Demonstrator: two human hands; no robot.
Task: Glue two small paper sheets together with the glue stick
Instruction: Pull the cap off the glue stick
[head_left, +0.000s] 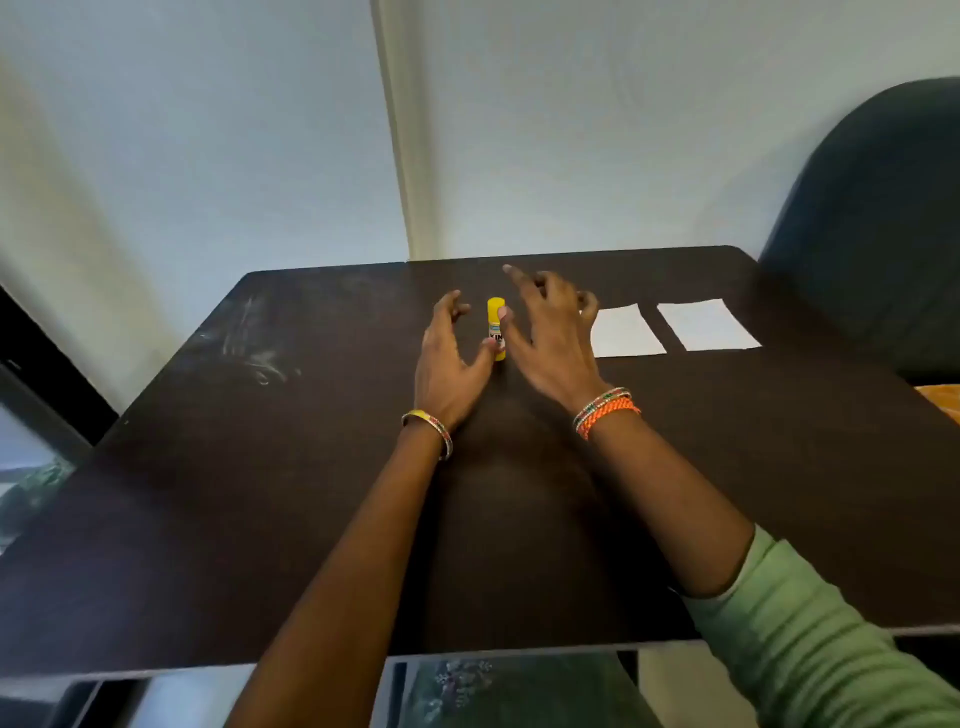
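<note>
A yellow glue stick (495, 318) stands upright near the far middle of the dark table (311, 467). My left hand (449, 364) is just left of it, fingers loosely curved, thumb tip at the stick's lower part. My right hand (550, 338) is on the stick's right, fingers spread, thumb against its side. Neither hand plainly grips it. Two small white paper sheets lie flat to the right: the nearer sheet (626, 332), partly hidden by my right hand, and the farther sheet (709, 325).
A dark chair back (872, 223) rises behind the table's far right corner. Pale walls stand behind the far edge. Smudges (260, 353) mark the table's left part.
</note>
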